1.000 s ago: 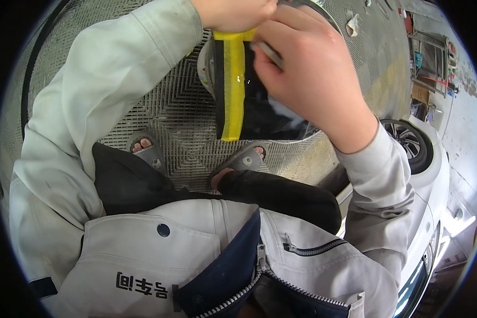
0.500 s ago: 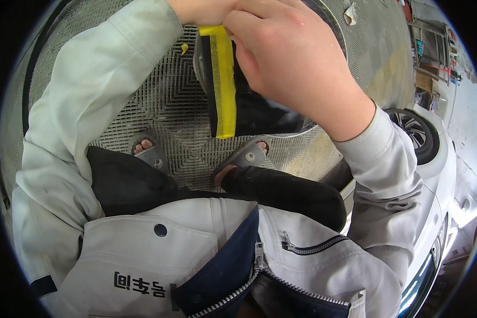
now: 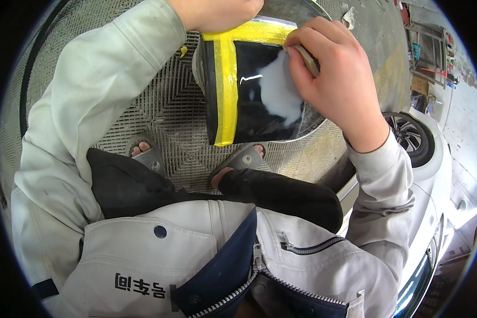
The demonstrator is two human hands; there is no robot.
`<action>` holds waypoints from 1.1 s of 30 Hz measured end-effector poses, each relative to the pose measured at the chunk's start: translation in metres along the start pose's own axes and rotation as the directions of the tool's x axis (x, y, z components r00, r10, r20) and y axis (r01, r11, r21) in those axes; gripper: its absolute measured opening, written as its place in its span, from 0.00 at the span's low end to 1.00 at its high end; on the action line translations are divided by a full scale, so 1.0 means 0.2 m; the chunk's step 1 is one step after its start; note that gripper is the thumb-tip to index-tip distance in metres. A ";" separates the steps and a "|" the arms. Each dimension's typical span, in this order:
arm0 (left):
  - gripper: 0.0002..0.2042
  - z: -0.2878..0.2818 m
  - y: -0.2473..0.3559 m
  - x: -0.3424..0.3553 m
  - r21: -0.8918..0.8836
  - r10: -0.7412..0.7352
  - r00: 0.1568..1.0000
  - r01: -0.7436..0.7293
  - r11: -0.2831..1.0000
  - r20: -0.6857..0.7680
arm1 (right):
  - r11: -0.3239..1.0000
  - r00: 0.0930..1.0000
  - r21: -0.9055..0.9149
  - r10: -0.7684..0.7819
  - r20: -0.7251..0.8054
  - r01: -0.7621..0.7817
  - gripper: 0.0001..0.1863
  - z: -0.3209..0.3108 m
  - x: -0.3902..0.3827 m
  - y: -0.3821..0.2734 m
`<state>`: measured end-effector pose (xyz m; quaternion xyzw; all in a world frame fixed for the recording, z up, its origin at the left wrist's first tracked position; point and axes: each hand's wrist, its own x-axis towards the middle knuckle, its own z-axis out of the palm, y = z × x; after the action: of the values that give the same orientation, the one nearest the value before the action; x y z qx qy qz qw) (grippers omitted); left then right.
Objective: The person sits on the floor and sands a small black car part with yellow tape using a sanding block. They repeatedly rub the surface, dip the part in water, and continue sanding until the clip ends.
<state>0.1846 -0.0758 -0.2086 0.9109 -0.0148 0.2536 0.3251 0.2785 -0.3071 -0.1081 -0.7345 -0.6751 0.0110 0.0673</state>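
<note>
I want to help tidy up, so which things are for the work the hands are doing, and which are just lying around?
In the work:
- black panel with a grey patch
- yellow tape on it
- flat pad in the right hand

Just around:
- yellow scrap on the floor
- crumpled pale scrap
- parked white car
</note>
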 end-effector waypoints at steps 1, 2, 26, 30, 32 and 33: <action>0.13 0.00 0.00 0.00 0.004 -0.002 1.000 0.002 1.000 -0.009 | 1.000 1.000 -0.002 -0.005 0.001 0.005 0.06 -0.01 0.01 -0.01; 0.13 0.01 0.01 0.00 0.010 -0.005 1.000 0.005 1.000 -0.019 | 1.000 1.000 -0.003 -0.012 0.000 0.012 0.06 -0.01 0.02 -0.03; 0.13 0.01 0.00 0.01 0.020 0.050 0.998 -0.049 0.999 -0.045 | 0.963 0.941 0.091 -0.223 -0.253 0.253 0.07 0.15 0.18 -0.17; 0.13 0.01 0.02 -0.01 0.034 -0.013 1.000 0.014 0.999 -0.017 | 0.990 0.989 0.045 -0.130 -0.066 0.133 0.13 0.15 -0.09 -0.33; 0.13 0.00 0.02 -0.01 0.025 -0.020 1.000 0.020 0.999 -0.012 | 0.987 0.991 0.089 -0.135 -0.025 0.137 0.16 0.13 -0.19 -0.37; 0.13 0.00 0.03 -0.01 0.028 -0.015 1.000 0.015 0.999 -0.024 | 0.982 0.984 0.077 -0.167 -0.063 0.171 0.17 0.12 -0.23 -0.40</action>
<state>0.1822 -0.0806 -0.2061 0.9125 -0.0007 0.2620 0.3143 0.1928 -0.3440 -0.1270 -0.6713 -0.7318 0.0121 0.1171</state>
